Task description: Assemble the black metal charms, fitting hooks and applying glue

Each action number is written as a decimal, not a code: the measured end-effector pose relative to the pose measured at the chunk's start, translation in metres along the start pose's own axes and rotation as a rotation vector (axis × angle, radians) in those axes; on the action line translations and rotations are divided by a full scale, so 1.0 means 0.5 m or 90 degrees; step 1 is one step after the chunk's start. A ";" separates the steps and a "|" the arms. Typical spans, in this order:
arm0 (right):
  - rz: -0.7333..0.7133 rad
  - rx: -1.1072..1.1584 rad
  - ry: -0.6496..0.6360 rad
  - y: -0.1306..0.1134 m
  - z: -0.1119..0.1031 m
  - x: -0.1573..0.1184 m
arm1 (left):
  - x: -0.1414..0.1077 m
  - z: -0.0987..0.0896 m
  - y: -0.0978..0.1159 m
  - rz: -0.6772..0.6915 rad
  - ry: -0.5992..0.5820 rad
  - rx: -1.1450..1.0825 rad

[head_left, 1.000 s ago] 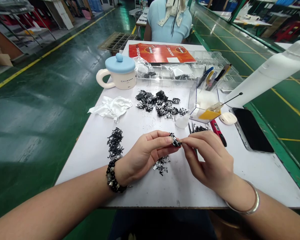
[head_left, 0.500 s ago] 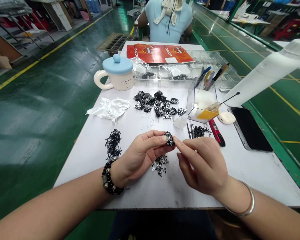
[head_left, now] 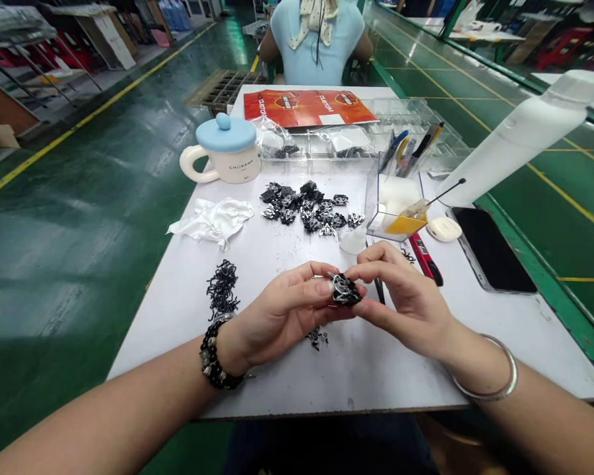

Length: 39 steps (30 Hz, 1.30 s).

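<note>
Between my two hands, above the near middle of the table, is a small black and silver part (head_left: 345, 290). My left hand (head_left: 290, 300) pinches its left side between thumb and fingers. Thumb and index finger of my right hand (head_left: 406, 300) close on its right side. Beneath my hands lies a pile of small silver pieces (head_left: 317, 339), partly covered by them. Farther back sits a heap of similar black and silver parts (head_left: 309, 206). Left of my left hand is a pile of black curved pieces (head_left: 222, 288). Tweezers (head_left: 380, 290) show partly behind my right hand.
A lidded mug (head_left: 228, 155) and a crumpled white cloth (head_left: 212, 221) stand at the left. Rightward are a clear pen box (head_left: 393, 204), red cutter (head_left: 427, 259), phone (head_left: 492, 251) and tall white bottle (head_left: 519, 142). A person (head_left: 318, 46) sits beyond the table (head_left: 277, 396).
My right hand has gone from touching the part with its fingertip to gripping it by thumb and index finger. The part has turned, showing a different face. The view has shifted slightly.
</note>
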State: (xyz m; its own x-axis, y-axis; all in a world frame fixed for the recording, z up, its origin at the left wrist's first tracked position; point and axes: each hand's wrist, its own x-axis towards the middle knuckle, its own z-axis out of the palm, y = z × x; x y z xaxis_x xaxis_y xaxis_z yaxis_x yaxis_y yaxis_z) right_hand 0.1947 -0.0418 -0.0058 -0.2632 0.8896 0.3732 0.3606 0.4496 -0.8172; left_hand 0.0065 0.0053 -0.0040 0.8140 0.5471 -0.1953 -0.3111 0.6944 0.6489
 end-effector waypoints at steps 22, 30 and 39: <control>0.119 0.059 -0.098 -0.003 -0.009 0.008 | -0.010 -0.012 0.010 0.686 -0.031 0.996; -0.054 -0.126 -0.010 -0.004 -0.007 0.003 | -0.017 -0.010 0.005 0.588 0.027 0.941; -0.068 -0.131 -0.035 -0.007 -0.002 0.002 | -0.025 0.003 0.000 0.397 0.055 0.881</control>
State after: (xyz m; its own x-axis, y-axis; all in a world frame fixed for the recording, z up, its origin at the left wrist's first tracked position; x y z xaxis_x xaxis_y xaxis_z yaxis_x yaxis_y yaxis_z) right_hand 0.1942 -0.0425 -0.0021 -0.3564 0.8328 0.4236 0.5017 0.5531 -0.6651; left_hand -0.0032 -0.0022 -0.0004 0.6849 0.6372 0.3534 0.1468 -0.5958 0.7896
